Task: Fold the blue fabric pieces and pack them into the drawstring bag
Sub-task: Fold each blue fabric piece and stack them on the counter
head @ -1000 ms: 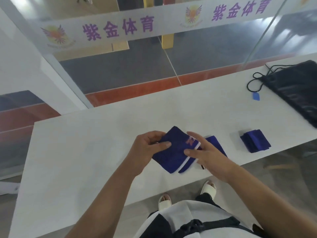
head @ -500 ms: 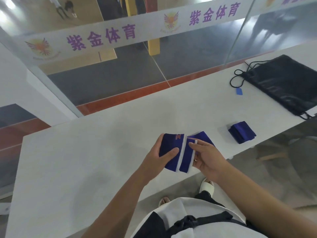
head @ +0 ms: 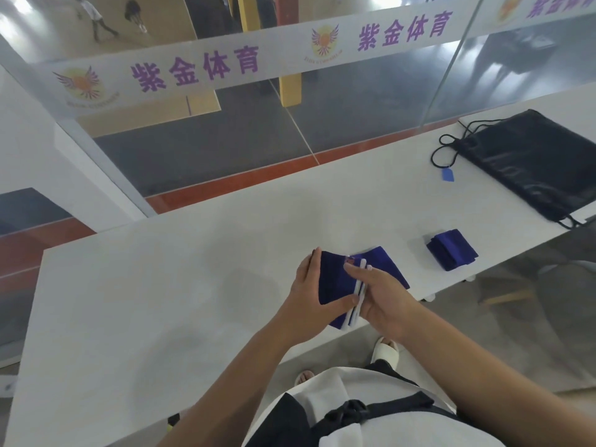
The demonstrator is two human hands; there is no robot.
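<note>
Left grip [head: 306, 295]: centre of frame, thumb curled across the front and fingers behind, clamped on a dark blue fabric piece with white edge strips [head: 332, 282], held just above the near edge of the tabletop.
Right grip [head: 387, 298]: touching the left, fingers pinching the white strips of the same piece.
Second dark blue fabric piece [head: 385, 261]: just behind the right grip, partly hidden by it.
Folded stack of dark blue fabric [head: 451, 250]: right of centre, lying flat near the tabletop's front edge, apart from both grips.
Black drawstring bag [head: 529, 166]: upper right, lying flat, cords looped at its left end beside a small blue tag [head: 447, 174].
White tabletop [head: 161, 285]: carries all items.
</note>
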